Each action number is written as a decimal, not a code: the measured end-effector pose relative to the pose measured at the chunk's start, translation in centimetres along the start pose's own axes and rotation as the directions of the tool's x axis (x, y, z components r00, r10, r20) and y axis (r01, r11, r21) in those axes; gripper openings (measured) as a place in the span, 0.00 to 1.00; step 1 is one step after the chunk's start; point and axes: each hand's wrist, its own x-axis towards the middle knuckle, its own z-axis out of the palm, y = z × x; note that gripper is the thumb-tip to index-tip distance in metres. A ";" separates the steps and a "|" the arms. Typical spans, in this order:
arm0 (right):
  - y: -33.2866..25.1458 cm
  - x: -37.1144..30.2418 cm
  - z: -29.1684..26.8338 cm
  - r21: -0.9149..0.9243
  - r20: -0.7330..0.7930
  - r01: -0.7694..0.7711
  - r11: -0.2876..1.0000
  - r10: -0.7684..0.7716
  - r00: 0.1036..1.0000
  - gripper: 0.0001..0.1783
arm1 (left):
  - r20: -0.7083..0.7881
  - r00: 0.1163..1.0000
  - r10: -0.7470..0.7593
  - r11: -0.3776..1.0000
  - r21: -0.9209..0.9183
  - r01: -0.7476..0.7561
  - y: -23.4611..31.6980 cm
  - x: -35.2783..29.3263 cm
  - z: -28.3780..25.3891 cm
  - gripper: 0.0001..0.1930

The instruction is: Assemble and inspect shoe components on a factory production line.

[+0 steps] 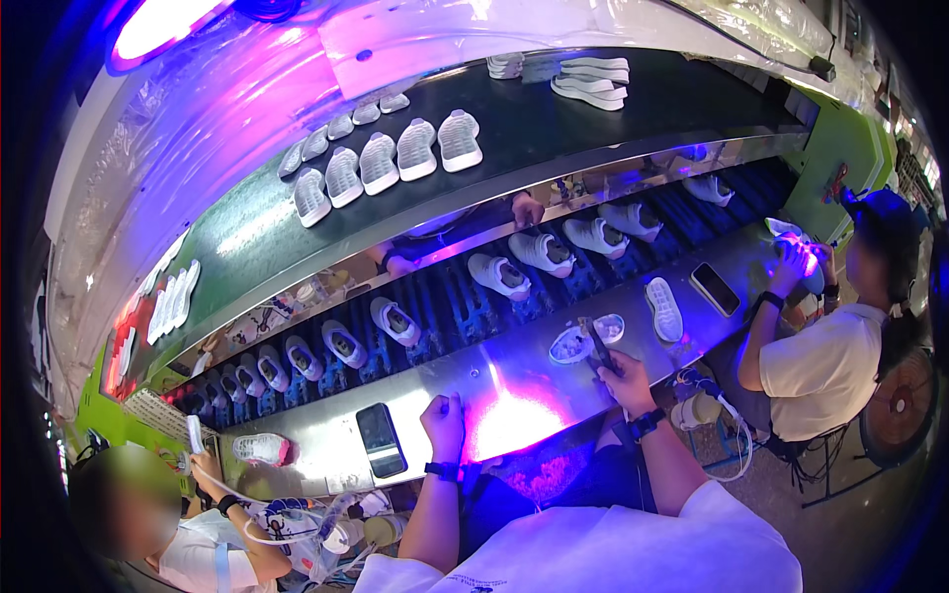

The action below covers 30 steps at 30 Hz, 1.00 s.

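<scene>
My right hand (625, 383) grips a dark, slim-handled tool (597, 346) that looks like a brush. Its far end is beside two small pale dishes, a larger one (569, 346) and a smaller one (610, 327), with whitish contents. My left hand (443, 423) is closed in a fist at the near part of the metal bench, left of a bright pink-violet patch of light; the inside of the fist is hidden. A white shoe sole (664, 309) lies right of the dishes. Beyond the bench, a row of light shoe uppers, including one (542, 254), sits on a dark, ribbed conveyor (445, 304).
Phones lie on the bench at left (382, 440) and right (715, 289). An upper shelf (554, 133) carries white soles (417, 150). Co-workers sit at left (213, 544) and right (830, 366); the right one handles a lit shoe. Hoses and pots hang below the bench edge.
</scene>
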 end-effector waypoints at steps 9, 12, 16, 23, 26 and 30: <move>0.2 0.3 -0.6 0.001 0.015 -0.029 1.000 0.029 0.999 0.21 | -0.003 1.000 -0.014 1.000 0.020 0.014 0.3 -0.1 0.5 0.17; 0.3 0.4 -0.8 0.008 0.023 -0.025 1.000 0.025 0.999 0.21 | -0.009 0.999 -0.035 0.999 -0.022 0.035 -0.3 0.0 0.7 0.17; 0.7 0.7 -1.3 0.009 0.019 -0.007 1.000 0.007 1.000 0.21 | -0.004 1.000 -0.016 1.000 0.008 0.016 0.4 -0.2 1.1 0.17; 0.0 0.7 -1.6 -0.011 0.001 -0.023 1.000 0.023 1.000 0.19 | -0.017 1.000 -0.021 0.999 0.029 0.022 0.3 -0.3 1.6 0.18; 0.1 0.8 -1.9 -0.011 -0.005 -0.018 1.000 0.018 1.000 0.19 | -0.017 1.000 0.001 0.999 0.042 0.000 0.7 -0.4 1.9 0.18; 0.0 0.9 -2.2 -0.047 -0.005 -0.033 0.998 0.033 0.999 0.19 | -0.012 0.999 -0.044 0.999 0.001 0.044 0.6 -0.5 2.2 0.18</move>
